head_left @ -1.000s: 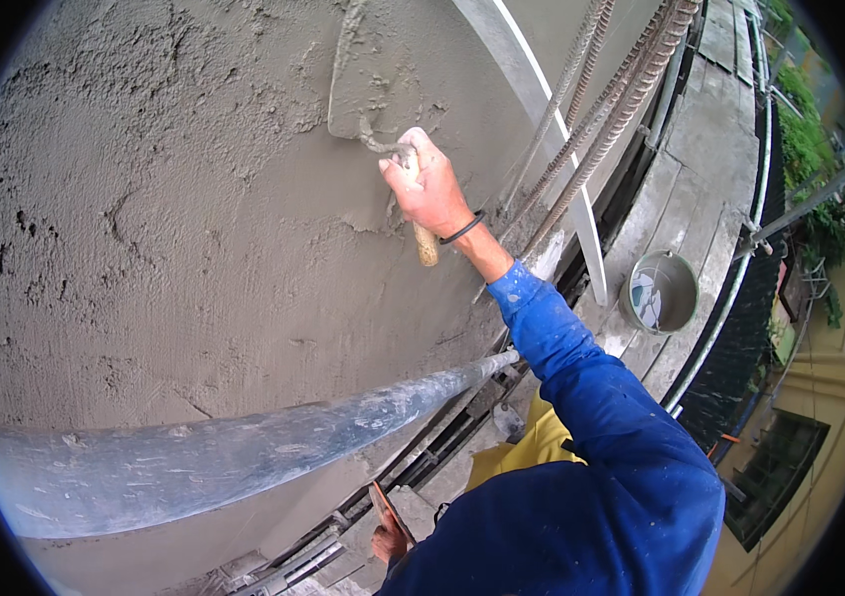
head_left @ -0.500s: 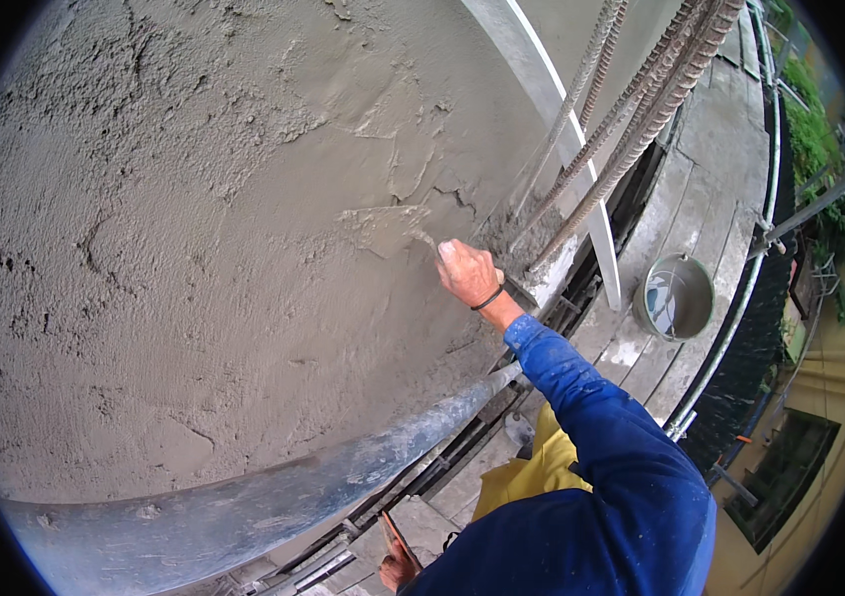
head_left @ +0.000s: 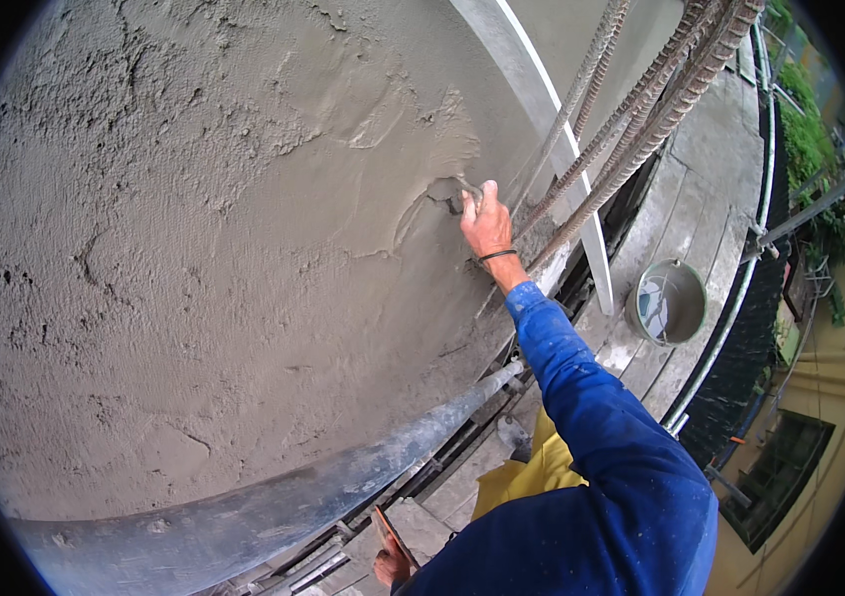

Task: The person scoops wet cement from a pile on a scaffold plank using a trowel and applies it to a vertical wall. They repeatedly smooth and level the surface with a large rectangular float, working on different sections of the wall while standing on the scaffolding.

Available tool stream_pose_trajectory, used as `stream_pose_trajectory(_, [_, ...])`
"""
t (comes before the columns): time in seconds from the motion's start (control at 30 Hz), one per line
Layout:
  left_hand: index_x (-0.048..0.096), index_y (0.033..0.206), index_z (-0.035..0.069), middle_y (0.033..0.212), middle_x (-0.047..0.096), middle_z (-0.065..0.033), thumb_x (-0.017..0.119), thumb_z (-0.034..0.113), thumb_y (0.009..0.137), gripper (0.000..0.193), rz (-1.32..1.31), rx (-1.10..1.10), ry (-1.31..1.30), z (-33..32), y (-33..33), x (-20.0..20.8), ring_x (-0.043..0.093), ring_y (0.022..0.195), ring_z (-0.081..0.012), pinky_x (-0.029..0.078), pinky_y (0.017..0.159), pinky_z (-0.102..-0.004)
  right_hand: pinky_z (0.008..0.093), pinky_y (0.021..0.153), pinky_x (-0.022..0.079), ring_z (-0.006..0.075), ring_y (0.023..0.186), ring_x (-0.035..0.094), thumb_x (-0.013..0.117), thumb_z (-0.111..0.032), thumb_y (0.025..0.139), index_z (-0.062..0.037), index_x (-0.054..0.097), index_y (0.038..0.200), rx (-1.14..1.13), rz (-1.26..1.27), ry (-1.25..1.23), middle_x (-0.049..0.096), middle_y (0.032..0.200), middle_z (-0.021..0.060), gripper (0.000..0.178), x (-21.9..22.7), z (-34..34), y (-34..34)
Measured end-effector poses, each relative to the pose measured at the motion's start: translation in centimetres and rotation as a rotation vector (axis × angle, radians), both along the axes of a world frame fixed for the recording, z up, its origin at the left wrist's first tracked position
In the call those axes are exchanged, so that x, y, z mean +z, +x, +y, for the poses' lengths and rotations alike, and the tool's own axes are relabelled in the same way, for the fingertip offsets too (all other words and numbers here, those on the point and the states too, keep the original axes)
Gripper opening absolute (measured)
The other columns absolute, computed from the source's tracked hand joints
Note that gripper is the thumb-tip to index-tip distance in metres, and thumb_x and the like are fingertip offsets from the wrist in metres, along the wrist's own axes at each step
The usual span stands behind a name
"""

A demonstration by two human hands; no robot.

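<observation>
Left hand (head_left: 390, 566) low at the frame bottom, closed on a flat reddish board (head_left: 393, 536), well apart from the right. Right hand (head_left: 487, 223) up at arm's reach, fingers wrapped on a small trowel (head_left: 447, 191) pressed into wet grey plaster (head_left: 194, 248), rebar bundle (head_left: 631, 129) just right of the wrist, bucket (head_left: 668, 301) down-right on the scaffold planks (head_left: 641, 348). Risk, judged: too much pressure could gouge or slump fresh plaster; sleeve could snag rebar.

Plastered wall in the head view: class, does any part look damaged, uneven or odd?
Yes. The wall is rough: cracks and pits mark its left side, and a fresh gouge sits by the right hand, where the wet plaster is still ridged.
</observation>
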State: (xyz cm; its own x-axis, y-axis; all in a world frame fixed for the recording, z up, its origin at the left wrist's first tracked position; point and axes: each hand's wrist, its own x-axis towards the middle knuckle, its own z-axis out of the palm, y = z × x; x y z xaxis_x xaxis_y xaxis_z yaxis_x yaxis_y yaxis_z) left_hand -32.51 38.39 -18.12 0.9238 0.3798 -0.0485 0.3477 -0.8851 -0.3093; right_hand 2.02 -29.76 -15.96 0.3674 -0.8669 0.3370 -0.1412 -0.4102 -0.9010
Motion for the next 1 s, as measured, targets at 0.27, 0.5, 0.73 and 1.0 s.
stream_pose_trajectory(0.27, [0.069, 0.086, 0.003, 0.077, 0.066, -0.0240, 0.045, 0.066, 0.091, 0.068, 0.072, -0.072, -0.075, 1.4, 0.0, -1.8, 0.065, 0.075, -0.0438, 0.049, 0.067, -0.0526, 0.0536, 0.059, 0.046, 0.0474, 0.071, 0.063, 0.061, -0.024, 0.093, 0.0011, 0.051, 0.099, 0.001, 0.071, 0.255, 0.063, 0.071, 0.0249, 0.027, 0.0, 5.2, -3.5])
stream_pose_trajectory(0.5, [0.056, 0.118, 0.020, 0.071, 0.059, -0.0167, 0.051, 0.043, 0.098, 0.031, 0.078, -0.294, 0.010, 4.7, -0.7, -3.6, 0.061, 0.062, -0.0389, 0.046, 0.053, -0.0507, 0.0512, 0.056, 0.047, 0.0473, 0.072, 0.063, 0.064, -0.024, 0.093, -0.0027, 0.049, 0.097, 0.291, -0.183, 0.117, 0.062, 0.071, 0.0249, 0.027, 11.0, 6.6, -1.5])
stream_pose_trajectory(0.73, [0.053, 0.121, 0.020, 0.069, 0.059, -0.0168, 0.045, 0.050, 0.099, 0.037, 0.126, -0.290, 0.003, 4.1, -3.5, -3.8, 0.063, 0.065, -0.0388, 0.048, 0.054, -0.0500, 0.0508, 0.058, 0.047, 0.0477, 0.072, 0.063, 0.064, -0.031, 0.094, -0.0012, 0.049, 0.091, 0.076, -0.141, 0.050, 0.061, 0.069, 0.0256, 0.033, 13.5, 1.3, 0.3])
stream_pose_trajectory(1.0, [0.052, 0.118, 0.020, 0.068, 0.059, -0.0161, 0.044, 0.057, 0.098, 0.043, -0.074, -0.017, 0.162, 2.7, -9.2, -6.8, 0.061, 0.065, -0.0387, 0.046, 0.054, -0.0486, 0.0306, 0.032, 0.040, 0.0134, 0.036, 0.042, 0.057, -0.032, 0.099, -0.0108, 0.042, 0.082, 0.421, -0.610, 0.876, 0.041, 0.053, 0.0008, 0.031, 8.6, 5.8, -1.3])
